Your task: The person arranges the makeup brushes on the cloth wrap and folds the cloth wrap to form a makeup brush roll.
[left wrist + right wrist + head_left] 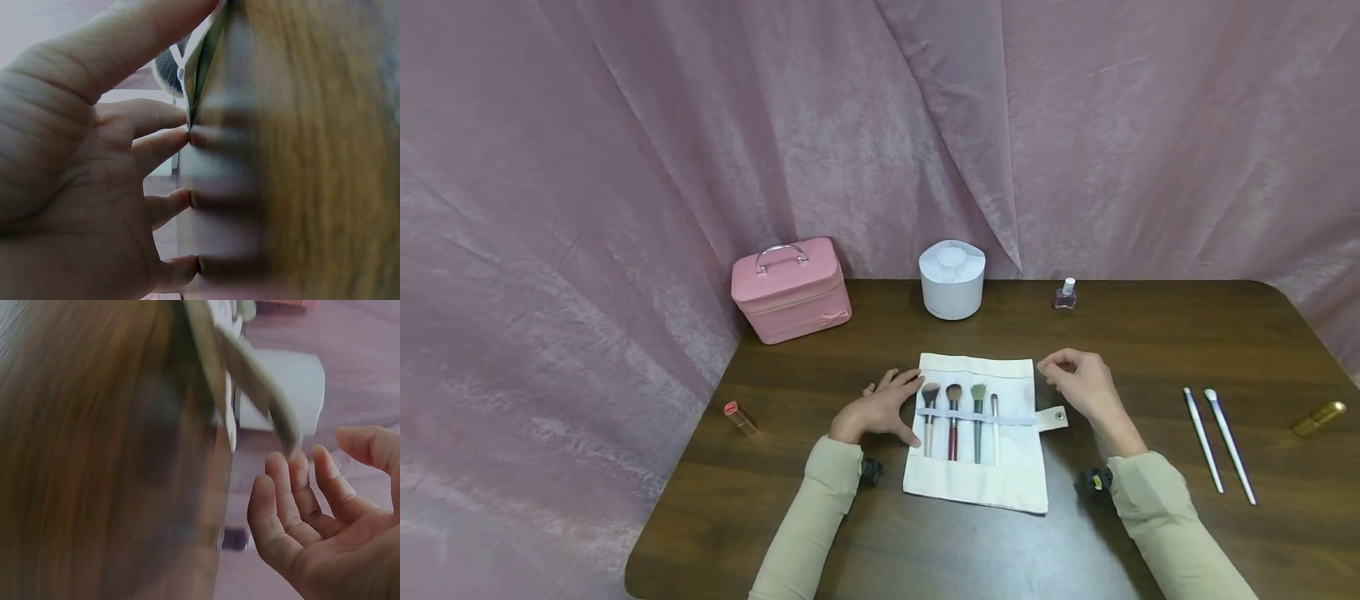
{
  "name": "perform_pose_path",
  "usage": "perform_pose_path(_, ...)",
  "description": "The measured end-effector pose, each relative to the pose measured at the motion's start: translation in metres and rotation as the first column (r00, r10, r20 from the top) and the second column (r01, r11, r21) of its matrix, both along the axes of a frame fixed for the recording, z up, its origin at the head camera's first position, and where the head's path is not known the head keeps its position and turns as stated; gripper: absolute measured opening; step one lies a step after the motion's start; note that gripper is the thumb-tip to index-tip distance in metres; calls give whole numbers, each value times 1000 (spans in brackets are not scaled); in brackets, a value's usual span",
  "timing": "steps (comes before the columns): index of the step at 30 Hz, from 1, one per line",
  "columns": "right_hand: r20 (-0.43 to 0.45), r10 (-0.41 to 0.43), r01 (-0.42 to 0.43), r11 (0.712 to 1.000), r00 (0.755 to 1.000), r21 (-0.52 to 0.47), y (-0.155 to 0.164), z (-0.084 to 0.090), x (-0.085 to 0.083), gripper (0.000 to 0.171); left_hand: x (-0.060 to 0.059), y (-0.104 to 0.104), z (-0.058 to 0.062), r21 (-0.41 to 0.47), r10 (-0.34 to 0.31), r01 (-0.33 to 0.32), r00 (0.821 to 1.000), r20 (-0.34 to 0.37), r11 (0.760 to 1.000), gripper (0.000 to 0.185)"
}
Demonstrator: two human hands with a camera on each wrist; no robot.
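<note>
An unrolled white cloth brush roll (1011, 492) lies flat on the table. Several makeup brushes (953, 412) with dark, brown and green heads stand side by side under its lilac band. At the roll's left edge, my left hand (880, 410) spreads its fingers, thumb and fingertips right at the cloth. In the left wrist view the fingertips (181, 199) of that hand come down at the tabletop. My right hand (1081, 385) hovers by the top right corner, above the snap strap (1051, 418). Loosely bent, its fingers (284, 500) hold nothing in the right wrist view.
Two white-handled brushes (1232, 446) and a gold tube (1318, 418) lie at the right. A pink case (793, 292), a white round container (952, 287) and a nail polish bottle (1065, 296) line the back. Far left is a reddish lipstick tube (741, 418).
</note>
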State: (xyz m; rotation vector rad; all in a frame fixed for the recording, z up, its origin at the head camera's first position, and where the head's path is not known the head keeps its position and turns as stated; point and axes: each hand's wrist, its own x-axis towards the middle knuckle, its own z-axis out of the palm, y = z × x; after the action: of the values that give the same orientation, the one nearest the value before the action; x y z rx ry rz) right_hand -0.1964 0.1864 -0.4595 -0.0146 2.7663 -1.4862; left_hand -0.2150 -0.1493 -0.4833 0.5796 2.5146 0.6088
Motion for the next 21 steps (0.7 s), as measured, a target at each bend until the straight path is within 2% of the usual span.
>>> perform_pose_path(10, -93, -48, 61, 987, 995, 147, 39, -6, 7, 27, 0, 1, 0, -7, 6, -6, 1000, 13, 1000, 106)
perform_pose_path(21, -94, -80, 101, 963, 992, 250, 76, -7, 21, 33, 1, 1, 0, -12, 8, -8, 1000, 11, 1000, 106)
